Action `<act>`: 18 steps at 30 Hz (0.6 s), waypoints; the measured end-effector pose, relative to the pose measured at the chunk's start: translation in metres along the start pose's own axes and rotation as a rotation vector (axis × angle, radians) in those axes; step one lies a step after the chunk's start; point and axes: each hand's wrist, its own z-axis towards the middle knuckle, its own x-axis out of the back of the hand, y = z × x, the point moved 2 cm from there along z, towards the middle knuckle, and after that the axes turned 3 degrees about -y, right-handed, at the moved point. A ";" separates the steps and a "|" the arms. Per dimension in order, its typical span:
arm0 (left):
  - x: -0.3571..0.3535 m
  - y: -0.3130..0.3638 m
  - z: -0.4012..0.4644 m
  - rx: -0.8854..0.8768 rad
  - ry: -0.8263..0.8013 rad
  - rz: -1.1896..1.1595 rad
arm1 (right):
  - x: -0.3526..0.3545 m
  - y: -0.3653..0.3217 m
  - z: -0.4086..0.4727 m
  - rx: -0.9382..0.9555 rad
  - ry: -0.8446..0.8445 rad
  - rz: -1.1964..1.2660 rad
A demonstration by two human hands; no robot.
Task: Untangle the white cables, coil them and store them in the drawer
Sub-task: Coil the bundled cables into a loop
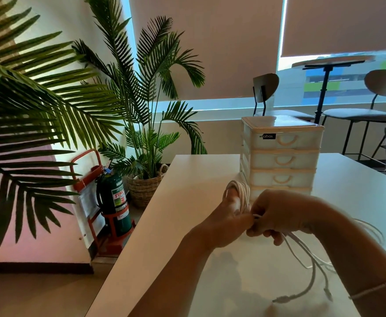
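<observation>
My left hand (229,219) holds a coil of white cable (241,193) looped around its fingers, raised above the white table (187,225). My right hand (276,213) pinches a strand of the same cable right beside the left thumb. Loose white cable strands (311,259) trail down and to the right from my right hand, with plug ends (279,300) lying on the table near the front. A small white drawer unit (281,154) with several shut drawers stands just behind my hands.
The table's left edge runs diagonally, with floor beyond it. Palm plants (146,110) and a fire extinguisher (115,202) stand at the left wall. Chairs (265,88) and a round high table (331,62) are at the back right by the window.
</observation>
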 end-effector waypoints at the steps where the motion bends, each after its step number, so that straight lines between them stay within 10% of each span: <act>1: 0.000 -0.003 0.001 0.020 -0.020 0.020 | 0.002 0.001 0.000 0.002 -0.005 -0.008; 18: -0.003 0.006 0.000 -0.108 -0.068 0.258 | 0.041 0.003 0.010 0.073 0.090 -0.164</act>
